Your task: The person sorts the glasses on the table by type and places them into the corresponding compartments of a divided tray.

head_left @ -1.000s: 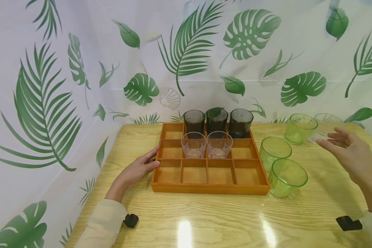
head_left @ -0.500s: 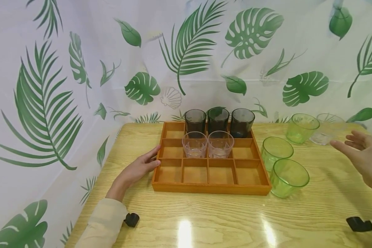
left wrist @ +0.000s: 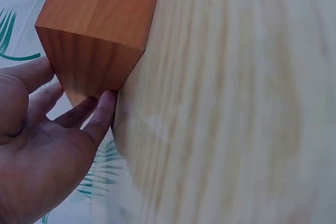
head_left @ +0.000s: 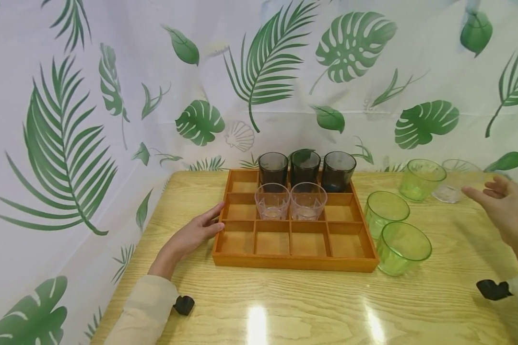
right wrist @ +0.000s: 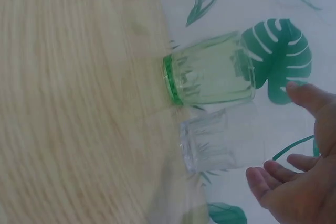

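My left hand (head_left: 190, 237) rests against the left side of a wooden compartment tray (head_left: 295, 263), its fingers touching the side wall; the left wrist view shows fingertips at the tray's corner (left wrist: 86, 66). Three dark grey glasses (head_left: 273, 167) stand in the tray's back row. Two clear glasses (head_left: 272, 203) occupy the middle row. At the back right of the table, a clear glass (head_left: 449, 191) stands beside a green glass (head_left: 420, 182). My right hand (head_left: 505, 206) hovers just right of that clear glass, thumb and fingers apart, holding nothing.
Two more green glasses, one behind (head_left: 386, 211) and one in front (head_left: 403, 247), stand close along the tray's right side. A white leaf-patterned cloth (head_left: 285, 96) hangs behind and left of the wooden table (head_left: 311, 306).
My right hand has shifted slightly right, away from the clear glass at the back, then hardly moved. The left hand stays at the tray, and the glasses have not moved.
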A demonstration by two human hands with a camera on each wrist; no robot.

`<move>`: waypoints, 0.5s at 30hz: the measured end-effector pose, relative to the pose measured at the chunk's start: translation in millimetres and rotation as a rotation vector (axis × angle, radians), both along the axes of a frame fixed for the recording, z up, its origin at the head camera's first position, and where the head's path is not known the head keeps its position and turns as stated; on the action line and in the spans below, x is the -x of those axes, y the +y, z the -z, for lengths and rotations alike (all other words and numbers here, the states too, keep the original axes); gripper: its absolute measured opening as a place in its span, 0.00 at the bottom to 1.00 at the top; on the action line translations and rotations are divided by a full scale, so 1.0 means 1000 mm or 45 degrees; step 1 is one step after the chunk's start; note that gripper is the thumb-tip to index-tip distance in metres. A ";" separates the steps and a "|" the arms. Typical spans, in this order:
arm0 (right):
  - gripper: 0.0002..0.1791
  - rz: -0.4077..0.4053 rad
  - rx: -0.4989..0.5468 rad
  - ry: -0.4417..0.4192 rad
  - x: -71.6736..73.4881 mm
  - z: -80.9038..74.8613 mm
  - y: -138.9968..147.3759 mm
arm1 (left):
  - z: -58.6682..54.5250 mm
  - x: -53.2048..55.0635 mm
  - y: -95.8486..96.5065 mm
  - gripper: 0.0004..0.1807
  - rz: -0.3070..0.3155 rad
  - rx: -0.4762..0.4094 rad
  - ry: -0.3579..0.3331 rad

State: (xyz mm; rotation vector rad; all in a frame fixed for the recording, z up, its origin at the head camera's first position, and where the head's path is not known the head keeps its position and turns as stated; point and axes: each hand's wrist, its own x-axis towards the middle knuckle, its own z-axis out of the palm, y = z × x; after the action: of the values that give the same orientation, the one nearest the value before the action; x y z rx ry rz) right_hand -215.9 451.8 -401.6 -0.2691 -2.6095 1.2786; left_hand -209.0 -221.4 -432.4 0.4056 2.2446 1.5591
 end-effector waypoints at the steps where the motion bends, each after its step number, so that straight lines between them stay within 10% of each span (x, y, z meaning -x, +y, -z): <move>1: 0.52 0.008 -0.003 -0.002 0.003 0.001 0.002 | 0.000 0.000 0.000 0.38 0.000 -0.001 0.001; 15: 0.54 -0.003 -0.006 -0.067 0.035 -0.001 0.021 | -0.001 -0.001 0.000 0.38 -0.004 -0.026 -0.013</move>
State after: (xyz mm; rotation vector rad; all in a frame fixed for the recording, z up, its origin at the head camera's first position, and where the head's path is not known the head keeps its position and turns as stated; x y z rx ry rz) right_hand -251.2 472.9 -400.9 -0.3027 -2.6571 1.2832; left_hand -207.8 -221.8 -431.7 0.3992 2.2244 1.5838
